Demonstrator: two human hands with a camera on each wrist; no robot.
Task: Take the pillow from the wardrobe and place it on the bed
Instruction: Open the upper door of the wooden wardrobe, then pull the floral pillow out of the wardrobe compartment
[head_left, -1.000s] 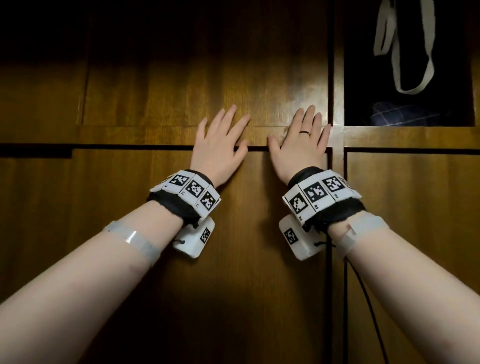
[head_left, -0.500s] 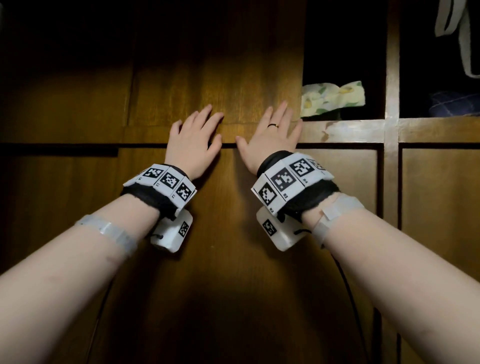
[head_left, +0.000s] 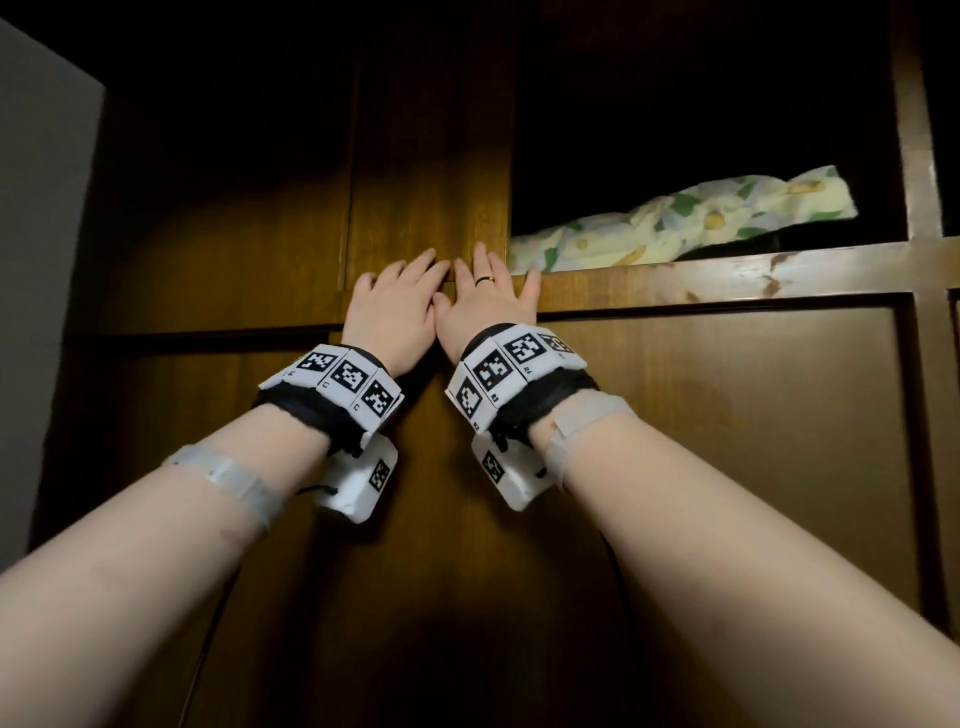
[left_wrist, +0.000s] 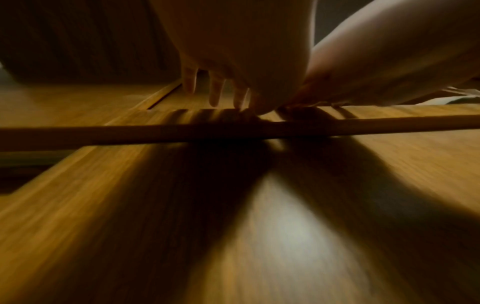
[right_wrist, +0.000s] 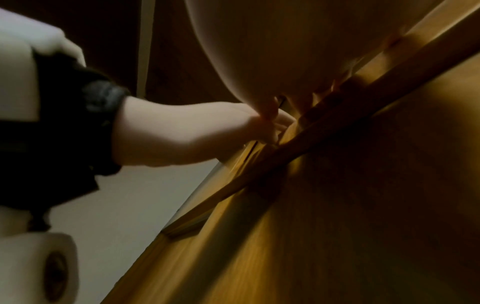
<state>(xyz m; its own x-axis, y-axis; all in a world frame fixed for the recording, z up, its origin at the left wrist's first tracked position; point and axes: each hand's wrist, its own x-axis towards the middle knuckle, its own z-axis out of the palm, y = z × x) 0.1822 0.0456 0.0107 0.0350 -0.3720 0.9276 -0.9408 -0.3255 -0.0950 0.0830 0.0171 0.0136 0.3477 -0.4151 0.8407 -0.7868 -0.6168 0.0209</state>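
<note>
Just right of right hand (head_left: 488, 306): pillow (head_left: 675, 223)

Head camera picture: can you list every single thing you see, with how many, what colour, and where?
Sliding door: one, brown wood, upper middle, slid left.
Pillow: one, pale yellow with flowers, on the open upper shelf at right.
Shelf rail: one, brown wood, under the pillow.
Lower door: one, brown wood, below the rail.
Wall: grey, far left.
Ring: one, dark with gold, right hand.
Wristbands: two, black with white tags, one per wrist.
Hands: left hand, right hand, flat on the door.
</note>
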